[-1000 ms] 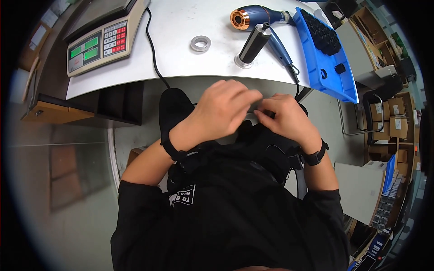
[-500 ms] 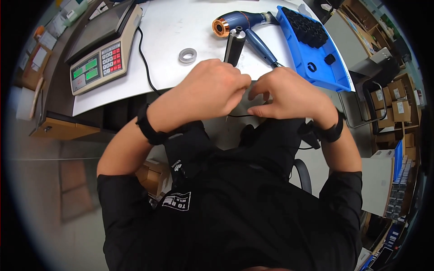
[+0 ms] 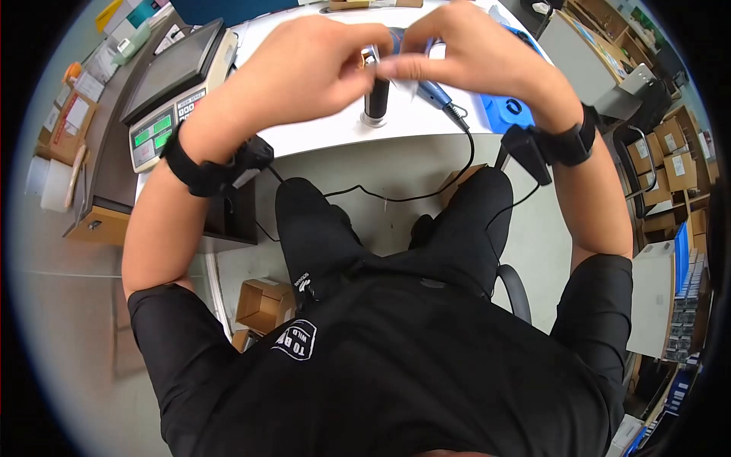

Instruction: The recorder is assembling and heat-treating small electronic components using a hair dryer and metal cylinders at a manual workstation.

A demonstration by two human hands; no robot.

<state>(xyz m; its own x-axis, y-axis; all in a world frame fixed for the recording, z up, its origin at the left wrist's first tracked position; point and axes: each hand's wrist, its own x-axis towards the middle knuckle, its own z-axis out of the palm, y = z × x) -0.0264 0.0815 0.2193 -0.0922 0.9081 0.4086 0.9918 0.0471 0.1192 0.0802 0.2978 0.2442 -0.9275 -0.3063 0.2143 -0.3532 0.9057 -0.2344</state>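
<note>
My left hand (image 3: pixel 316 72) is above the near part of the white table, fingers curled and thumb bent in close to the silver-topped black cylinder (image 3: pixel 376 103). That cylinder stands upright on a round silvery base. My right hand (image 3: pixel 487 57) faces it with the thumb stretched toward the left thumb; the two tips meet or nearly meet by the cylinder's top. A pale, translucent patch shows below the right fingers, too blurred to name. What the fingertips pinch cannot be made out. Behind the hands, the dark blue hair dryer (image 3: pixel 435 94) is mostly covered.
A weighing scale (image 3: pixel 156 133) sits at the table's left. On the right, the blue tray (image 3: pixel 495 122) contains a black ring (image 3: pixel 514 107). A black cable (image 3: pixel 411 199) hangs below the table edge. An open cardboard box (image 3: pixel 263 305) is on the floor.
Both hands have moved up and farther over the table, now covering much of the hair dryer and tray. The silver ring on the table is no longer seen at its former place. The view has shifted.
</note>
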